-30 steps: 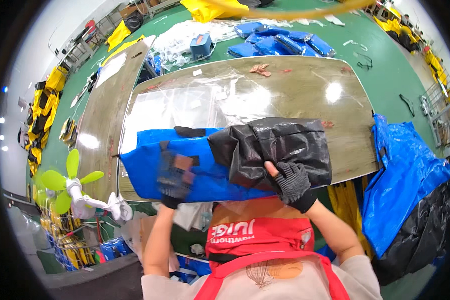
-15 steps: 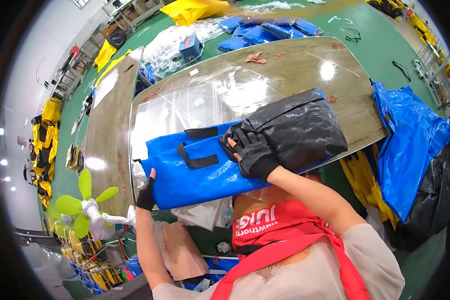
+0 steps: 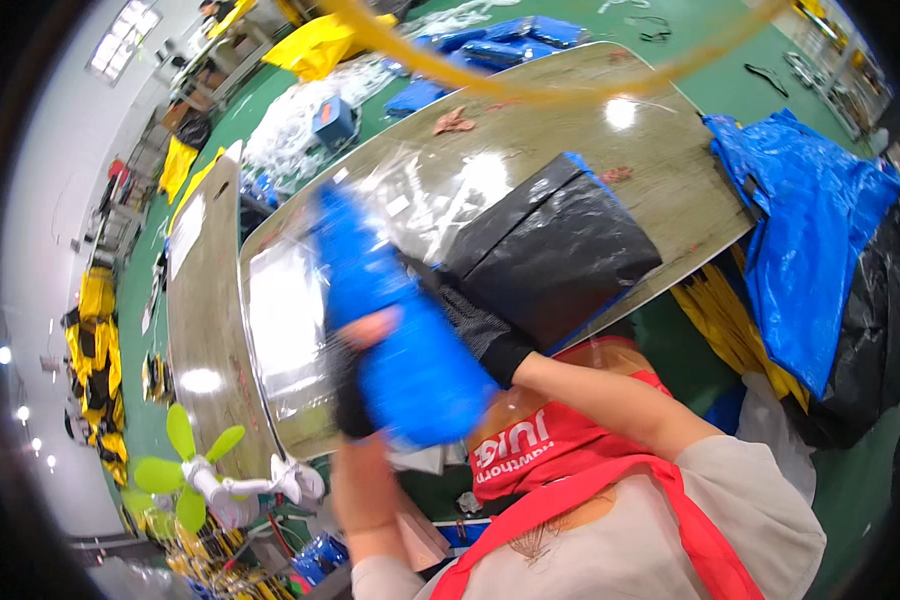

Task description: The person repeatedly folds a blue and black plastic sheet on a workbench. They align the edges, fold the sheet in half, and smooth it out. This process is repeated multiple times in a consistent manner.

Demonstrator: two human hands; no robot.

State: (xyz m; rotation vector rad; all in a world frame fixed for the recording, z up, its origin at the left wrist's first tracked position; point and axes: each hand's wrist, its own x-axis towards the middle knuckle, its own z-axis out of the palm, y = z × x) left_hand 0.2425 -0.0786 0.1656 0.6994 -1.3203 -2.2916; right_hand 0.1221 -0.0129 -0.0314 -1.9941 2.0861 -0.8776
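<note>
A long bag, blue (image 3: 390,320) at one end and black (image 3: 555,245) at the other, lies partly on the shiny table (image 3: 660,175). The blue end is raised off the table and blurred by motion, while the black end rests flat near the table's front edge. My left hand (image 3: 348,392), in a dark glove, grips the blue part from below. The gloved right hand (image 3: 475,322) reaches in where blue meets black, its fingers hidden behind the blue fabric.
A second table (image 3: 200,300) stands at the left. A small green fan (image 3: 185,475) sits at lower left. Blue and black sheeting (image 3: 810,230) hangs at the right. A yellow strap (image 3: 530,90) crosses the top. Blue bags (image 3: 490,40) and yellow bags (image 3: 315,40) lie on the green floor.
The blue end, flat along the table's front edge before, has swung up and toward the black end. My left hand moved from the bag's far left end to the middle.
</note>
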